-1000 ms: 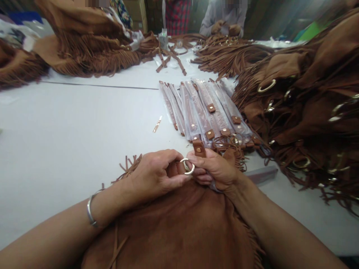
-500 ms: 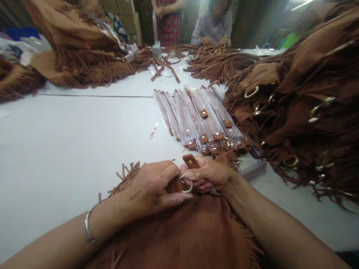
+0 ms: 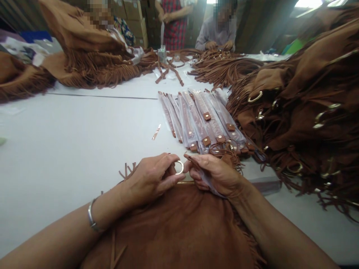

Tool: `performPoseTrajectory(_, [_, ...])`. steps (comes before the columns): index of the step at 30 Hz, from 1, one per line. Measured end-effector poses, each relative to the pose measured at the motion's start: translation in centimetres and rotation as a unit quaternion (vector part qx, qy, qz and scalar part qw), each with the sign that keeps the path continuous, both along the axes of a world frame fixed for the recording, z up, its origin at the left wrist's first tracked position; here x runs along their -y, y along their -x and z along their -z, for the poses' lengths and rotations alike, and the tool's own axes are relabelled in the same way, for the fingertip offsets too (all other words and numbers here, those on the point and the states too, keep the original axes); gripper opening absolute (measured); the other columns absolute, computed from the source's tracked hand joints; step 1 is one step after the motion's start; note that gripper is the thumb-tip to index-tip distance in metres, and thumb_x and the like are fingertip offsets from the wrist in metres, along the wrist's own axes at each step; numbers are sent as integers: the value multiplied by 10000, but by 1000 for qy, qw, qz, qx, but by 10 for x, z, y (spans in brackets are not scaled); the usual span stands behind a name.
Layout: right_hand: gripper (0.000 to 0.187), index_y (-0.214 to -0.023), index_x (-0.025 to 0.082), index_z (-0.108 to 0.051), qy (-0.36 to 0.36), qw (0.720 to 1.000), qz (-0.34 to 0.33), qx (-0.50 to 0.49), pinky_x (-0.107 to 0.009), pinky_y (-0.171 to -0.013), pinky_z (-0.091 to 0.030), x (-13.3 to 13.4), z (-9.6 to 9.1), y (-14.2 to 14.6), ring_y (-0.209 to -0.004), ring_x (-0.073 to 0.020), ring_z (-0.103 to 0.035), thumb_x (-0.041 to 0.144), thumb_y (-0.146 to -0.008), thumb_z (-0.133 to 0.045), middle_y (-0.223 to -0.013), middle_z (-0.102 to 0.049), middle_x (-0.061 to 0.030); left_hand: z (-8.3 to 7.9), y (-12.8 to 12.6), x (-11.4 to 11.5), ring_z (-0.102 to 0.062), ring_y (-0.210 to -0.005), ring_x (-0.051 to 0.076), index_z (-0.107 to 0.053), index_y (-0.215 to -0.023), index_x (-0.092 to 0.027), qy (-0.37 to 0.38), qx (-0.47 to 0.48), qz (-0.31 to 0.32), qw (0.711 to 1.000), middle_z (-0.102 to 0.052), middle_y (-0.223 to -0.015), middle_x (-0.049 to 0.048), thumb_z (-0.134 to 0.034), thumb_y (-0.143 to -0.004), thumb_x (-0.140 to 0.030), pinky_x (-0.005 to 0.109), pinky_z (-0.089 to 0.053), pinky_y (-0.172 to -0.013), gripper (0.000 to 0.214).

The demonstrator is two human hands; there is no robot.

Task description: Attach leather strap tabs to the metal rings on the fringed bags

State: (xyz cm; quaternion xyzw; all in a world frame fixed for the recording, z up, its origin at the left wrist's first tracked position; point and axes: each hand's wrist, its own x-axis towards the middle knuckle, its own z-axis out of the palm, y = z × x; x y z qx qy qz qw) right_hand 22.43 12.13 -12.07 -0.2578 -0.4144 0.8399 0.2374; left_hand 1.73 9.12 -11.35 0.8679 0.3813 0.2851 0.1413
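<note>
A brown fringed suede bag (image 3: 185, 228) lies in front of me, its gold zipper (image 3: 185, 183) showing along the top edge. My left hand (image 3: 154, 173) pinches a pale metal ring (image 3: 180, 167) between thumb and fingers. Close beside it, my right hand (image 3: 214, 173) is closed on a brown leather strap (image 3: 192, 160), whose end points toward the ring without passing through it. Clear plastic wrap (image 3: 209, 183) trails from the strap under my right palm. Whatever my curled left fingers cover is hidden.
Plastic-wrapped straps (image 3: 199, 123) lie beyond my hands. Fringed bags with metal rings (image 3: 294, 123) are heaped at right, more brown suede (image 3: 89, 63) at far left. A small shiny strip (image 3: 156, 132) rests on the white table (image 3: 84, 142). Other people are across the table.
The strap end has turned and drawn back from the ring, opening a small gap between my hands. The left hand has tilted the ring upright. The whole view has shifted slightly.
</note>
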Motion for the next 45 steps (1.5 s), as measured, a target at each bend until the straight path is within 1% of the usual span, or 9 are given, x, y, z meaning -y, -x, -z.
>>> performPoseTrajectory(6, [344,-958,97,-535,-109,994,12,25,-154,-593,-376,4,-4,-1,-692,-81,-487,344,-766,-676,-831,-527,-48,3,3,-1,-472,-682,105,-454,-1084,-150,-19,-24,-6,1000,-519,-785,6,-513,-864,-287,221,-370,-619,265])
performPoseTrajectory(11, [256,-801,120,-480,-253,953,21,162,-136,-469,-282,9,-16,-4,-544,-53,-381,323,-787,-635,-648,-431,22,6,4,-4,-478,-630,91,-476,-1050,-140,-15,8,-31,999,-534,-752,3,-521,-858,-279,202,-372,-581,242])
performPoseTrajectory(16, [124,-861,163,-386,-346,902,4,259,-186,-492,-371,12,-20,-6,-544,-96,-504,265,-894,-449,-703,-517,7,6,3,-4,-474,-606,77,-493,-1041,-135,-35,8,-17,999,-542,-717,-4,-543,-858,-325,197,-372,-579,269])
performPoseTrajectory(18, [52,-877,161,-416,-443,836,26,322,-203,-548,-369,11,-17,-6,-591,-108,-530,160,-858,-464,-741,-555,-2,5,3,-4,-473,-607,74,-495,-1037,-142,-28,8,-8,1000,-535,-712,-11,-555,-852,-310,194,-369,-580,257])
performPoseTrajectory(23, [136,-972,143,-526,-688,537,106,477,-286,-585,-284,11,-6,-2,-690,-168,-555,144,-901,-410,-777,-608,-37,3,3,-4,-478,-622,69,-492,-1047,-160,5,22,14,1000,-527,-732,-18,-564,-847,-291,186,-371,-596,250])
performPoseTrajectory(27, [252,-1021,153,-579,-760,446,118,457,-306,-649,-303,17,-4,3,-739,-172,-541,239,-962,-349,-942,-626,-33,2,4,-4,-465,-633,78,-491,-1042,-148,10,23,28,999,-523,-733,-13,-550,-855,-295,201,-369,-611,245])
performPoseTrajectory(31, [277,-1166,129,-543,-768,400,149,478,-303,-643,-311,20,-2,4,-769,-176,-554,199,-946,-391,-1048,-615,-59,2,5,-3,-470,-631,84,-496,-1027,-143,5,32,35,999,-537,-732,-7,-551,-853,-294,204,-373,-609,236])
performPoseTrajectory(40, [289,-1164,75,-559,-788,351,187,470,-296,-640,-372,19,5,9,-780,-175,-582,150,-928,-411,-1049,-624,-84,7,5,-4,-491,-633,69,-496,-1100,-157,31,59,47,997,-554,-724,-24,-571,-845,-293,182,-382,-611,299])
performPoseTrajectory(45, [276,-1157,77,-560,-799,353,197,446,-296,-652,-421,15,11,9,-806,-182,-600,150,-909,-466,-1073,-616,-83,6,6,-4,-499,-621,61,-503,-1091,-158,53,69,40,995,-555,-713,-34,-593,-831,-317,172,-385,-607,317])
